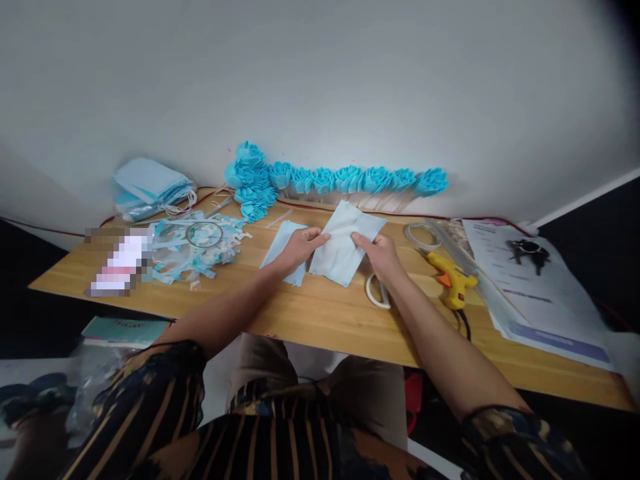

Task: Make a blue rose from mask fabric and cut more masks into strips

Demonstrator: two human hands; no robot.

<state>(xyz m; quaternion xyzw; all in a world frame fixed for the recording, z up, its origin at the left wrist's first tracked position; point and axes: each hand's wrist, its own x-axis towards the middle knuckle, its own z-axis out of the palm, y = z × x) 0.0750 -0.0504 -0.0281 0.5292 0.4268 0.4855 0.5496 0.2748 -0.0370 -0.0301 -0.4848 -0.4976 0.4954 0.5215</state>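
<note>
A pale blue sheet of opened-out face mask fabric [345,250] is held between my two hands above the table. My left hand [303,248] pinches its left edge, thumb on top. At its right edge, my right hand [380,253] grips it the same way. The sheet has light creases in the middle. Another light blue fabric piece [283,250] lies flat on the table, partly under my left hand and wrist. Beside my right wrist rests a white looped handle [375,292], the rest of it hidden by the arm.
Blue fabric flowers [349,179] on sticks lean along the wall. At left are stacked face masks [153,183], a blurred phone [120,261] and a heap of fabric strips [200,243]. Rightward lie a tape roll [423,235], a yellow glue gun [453,280], papers [530,293] and keys [530,252].
</note>
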